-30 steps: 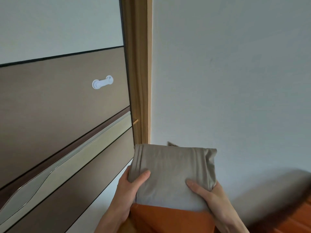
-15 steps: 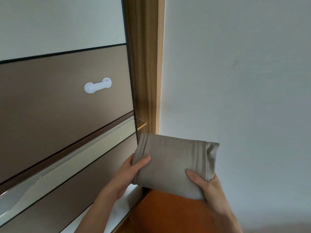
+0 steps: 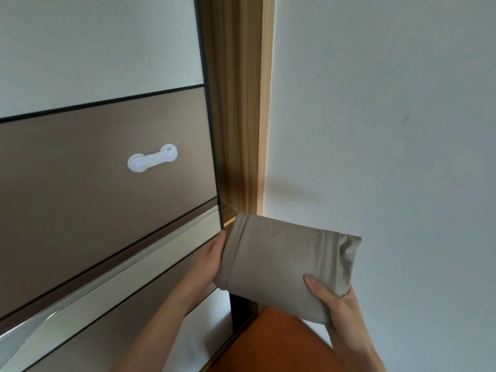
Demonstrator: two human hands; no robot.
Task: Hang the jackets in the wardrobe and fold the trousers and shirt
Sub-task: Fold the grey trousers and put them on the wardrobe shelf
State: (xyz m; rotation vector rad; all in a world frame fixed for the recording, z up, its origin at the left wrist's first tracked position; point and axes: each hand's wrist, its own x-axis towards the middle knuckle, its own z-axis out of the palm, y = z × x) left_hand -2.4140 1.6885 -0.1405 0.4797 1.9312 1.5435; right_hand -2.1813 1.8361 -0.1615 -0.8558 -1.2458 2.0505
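- The right hand [image 3: 339, 308] holds the folded beige cloth [image 3: 284, 267] at its lower right corner. The thumb lies flat on top of the cloth, and the other fingers are tucked under it, out of sight.
- The left hand [image 3: 213, 260] is at the left edge of the cloth. Only the back of the hand and one fingertip show, because the cloth hides the rest. I cannot tell if this hand grips the cloth or just touches it.
- The cloth is folded into a thick, neat pad. It has a few soft lines running along its left side and another near its right side. The right end is bunched and a bit wrinkly.
- The cloth is up in the air, tilted, with its left top corner highest.
- Just left of the cloth is the wardrobe door [image 3: 107, 183], brown and cream with dark lines. A small white handle [image 3: 152, 158] sits on the door, up and to the left of the cloth.
- Right above the cloth is the wooden wardrobe frame [image 3: 239, 103].
- Behind the cloth and to its right is a plain pale wall [image 3: 389, 130].
- Below the cloth is something orange [image 3: 271, 342].
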